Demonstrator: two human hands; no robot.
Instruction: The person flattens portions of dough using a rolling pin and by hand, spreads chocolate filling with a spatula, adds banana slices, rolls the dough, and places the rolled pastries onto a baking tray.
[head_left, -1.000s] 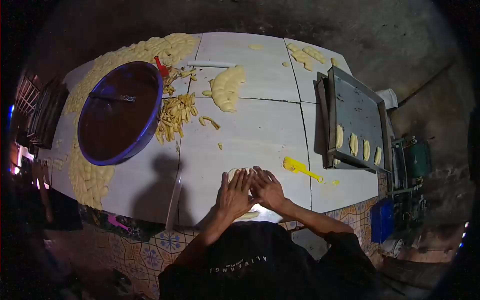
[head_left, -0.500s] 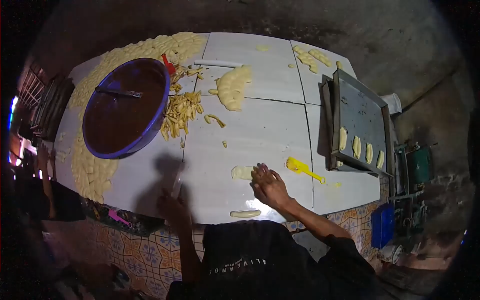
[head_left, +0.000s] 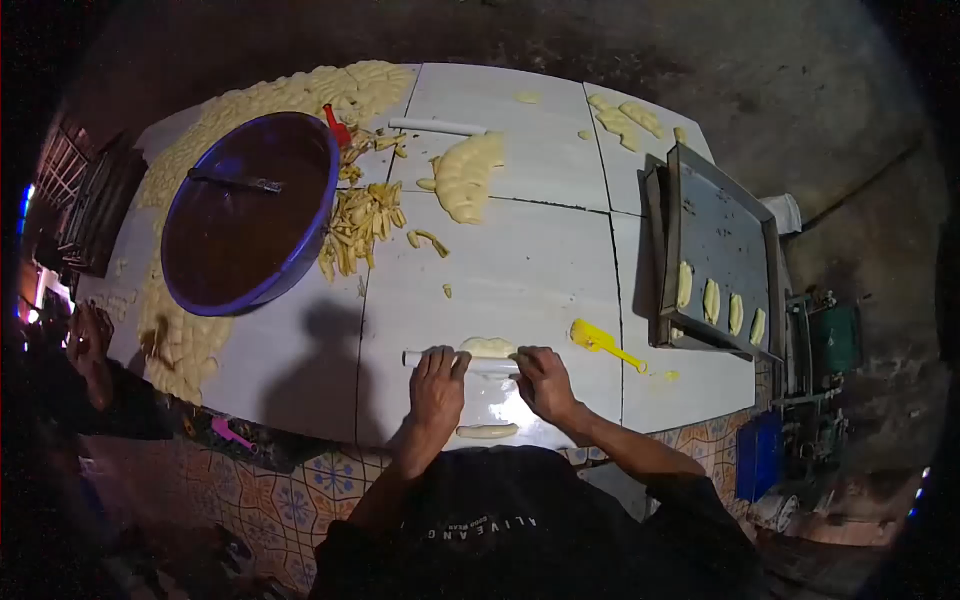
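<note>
Person wears a black top (head_left: pixel 560 560), plain dark fabric, loose cut. Pale capital lettering (head_left: pixel 485 529) across the chest, upside down in the head view – reads roughly "ALIVEANG" – plus a smaller line of print beside it, too small to read surely. Left sleeve (head_left: pixel 345 540) and right sleeve (head_left: pixel 690 490) same black, wide, ending around the elbows; forearms (head_left: pixel 640 445) bare below.

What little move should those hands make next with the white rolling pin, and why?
Probably a gentle push of the long, white rolling pin away from the body, over the flat, pale yellow piece of dough. The left hand and right hand are both on the pin, and part of the dough shows beyond its far side.
</note>
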